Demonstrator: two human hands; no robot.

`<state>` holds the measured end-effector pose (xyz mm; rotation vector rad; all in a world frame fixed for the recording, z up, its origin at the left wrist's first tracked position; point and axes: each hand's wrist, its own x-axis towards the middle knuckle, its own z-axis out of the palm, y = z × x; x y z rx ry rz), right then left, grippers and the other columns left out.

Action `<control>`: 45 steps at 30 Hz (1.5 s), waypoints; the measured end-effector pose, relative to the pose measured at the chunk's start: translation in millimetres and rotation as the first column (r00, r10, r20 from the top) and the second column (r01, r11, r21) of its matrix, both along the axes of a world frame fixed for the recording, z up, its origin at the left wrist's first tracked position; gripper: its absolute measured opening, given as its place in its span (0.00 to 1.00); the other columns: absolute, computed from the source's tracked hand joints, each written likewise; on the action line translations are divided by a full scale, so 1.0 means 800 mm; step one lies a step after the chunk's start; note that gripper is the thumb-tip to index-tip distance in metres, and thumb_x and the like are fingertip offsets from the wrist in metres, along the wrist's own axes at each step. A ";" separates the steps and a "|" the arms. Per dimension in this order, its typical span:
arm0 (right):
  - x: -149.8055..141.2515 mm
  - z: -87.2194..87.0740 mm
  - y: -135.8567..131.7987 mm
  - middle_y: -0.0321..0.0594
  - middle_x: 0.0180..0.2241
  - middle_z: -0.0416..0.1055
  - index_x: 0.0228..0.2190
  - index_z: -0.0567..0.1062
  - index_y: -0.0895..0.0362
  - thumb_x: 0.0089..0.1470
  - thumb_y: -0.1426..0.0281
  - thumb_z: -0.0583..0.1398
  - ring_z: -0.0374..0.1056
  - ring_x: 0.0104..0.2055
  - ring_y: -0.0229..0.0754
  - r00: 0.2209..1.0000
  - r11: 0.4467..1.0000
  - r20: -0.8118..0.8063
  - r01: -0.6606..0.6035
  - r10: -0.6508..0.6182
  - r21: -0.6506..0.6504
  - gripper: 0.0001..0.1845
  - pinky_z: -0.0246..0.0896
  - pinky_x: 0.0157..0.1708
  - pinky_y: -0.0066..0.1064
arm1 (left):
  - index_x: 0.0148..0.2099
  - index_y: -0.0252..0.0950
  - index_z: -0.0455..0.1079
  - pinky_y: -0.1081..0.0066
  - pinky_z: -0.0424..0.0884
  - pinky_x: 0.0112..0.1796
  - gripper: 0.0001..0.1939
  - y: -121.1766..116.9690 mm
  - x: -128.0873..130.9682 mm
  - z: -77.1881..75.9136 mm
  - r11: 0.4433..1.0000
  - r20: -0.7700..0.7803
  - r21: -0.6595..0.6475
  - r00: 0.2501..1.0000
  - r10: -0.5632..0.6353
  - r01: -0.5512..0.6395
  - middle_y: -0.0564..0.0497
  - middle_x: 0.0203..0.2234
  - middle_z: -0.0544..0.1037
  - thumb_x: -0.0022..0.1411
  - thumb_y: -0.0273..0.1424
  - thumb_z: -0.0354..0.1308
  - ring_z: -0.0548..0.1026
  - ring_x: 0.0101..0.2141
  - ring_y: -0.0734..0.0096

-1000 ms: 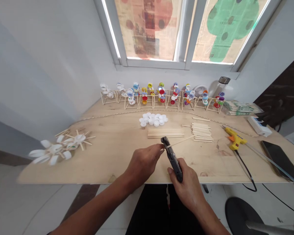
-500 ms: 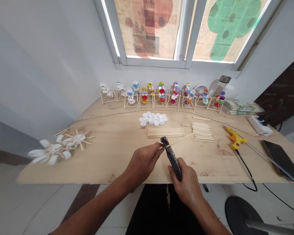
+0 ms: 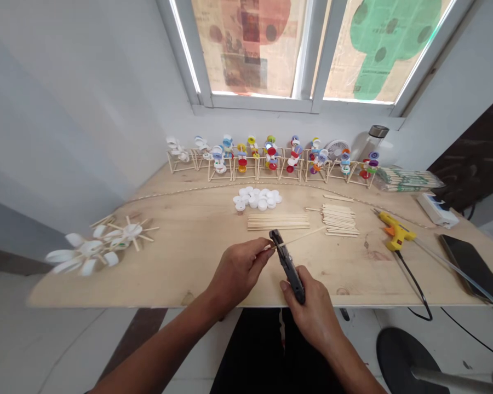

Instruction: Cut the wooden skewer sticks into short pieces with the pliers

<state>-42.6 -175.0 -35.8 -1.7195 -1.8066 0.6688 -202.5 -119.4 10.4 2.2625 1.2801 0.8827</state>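
Near the table's front edge, my right hand is wrapped round the handles of dark cutting pliers, which point up and to the left. A thin wooden stick lies across their jaws, its far end reaching toward the short stick pile. My left hand is closed in a pinch on the stick's near end, just left of the jaws. Beyond the hands are a bundle of longer sticks, a pile of shorter sticks and a cluster of white bottle caps.
White wheels with stick spokes lie at the left. Several stick frames with coloured caps line the back. To the right are a yellow glue gun with its cord, a phone, a power strip and bagged sticks.
Hands, pliers and stick keep almost the same position. My left fingers shift slightly on the stick's end. The view tilts a little.
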 end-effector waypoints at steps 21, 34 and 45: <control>-0.005 -0.010 0.008 0.33 0.18 0.64 0.24 0.60 0.54 0.54 0.63 0.50 0.62 0.20 0.38 0.996 1.000 0.088 0.008 -0.009 0.019 0.10 0.44 0.21 0.26 | 0.29 0.35 0.64 0.77 0.59 0.24 0.13 0.000 0.001 -0.011 0.998 -0.019 -0.021 0.998 0.058 -0.059 0.53 0.20 0.70 0.62 0.33 0.44 0.65 0.21 0.77; -0.005 -0.008 0.008 0.32 0.18 0.63 0.24 0.60 0.54 0.54 0.63 0.50 0.60 0.20 0.38 0.998 1.000 0.057 0.003 -0.002 -0.017 0.10 0.45 0.21 0.25 | 0.30 0.37 0.63 0.76 0.57 0.22 0.10 -0.006 0.005 -0.007 0.988 -0.187 0.058 0.970 0.154 -0.146 0.54 0.21 0.72 0.62 0.31 0.44 0.67 0.20 0.75; -0.006 -0.006 0.005 0.33 0.18 0.64 0.25 0.62 0.54 0.54 0.64 0.50 0.61 0.21 0.38 0.996 1.000 0.089 -0.002 0.002 -0.005 0.09 0.44 0.21 0.25 | 0.32 0.37 0.63 0.75 0.57 0.23 0.09 -0.018 0.009 -0.004 0.970 -0.305 0.132 0.922 0.238 -0.207 0.52 0.25 0.75 0.62 0.30 0.43 0.71 0.25 0.71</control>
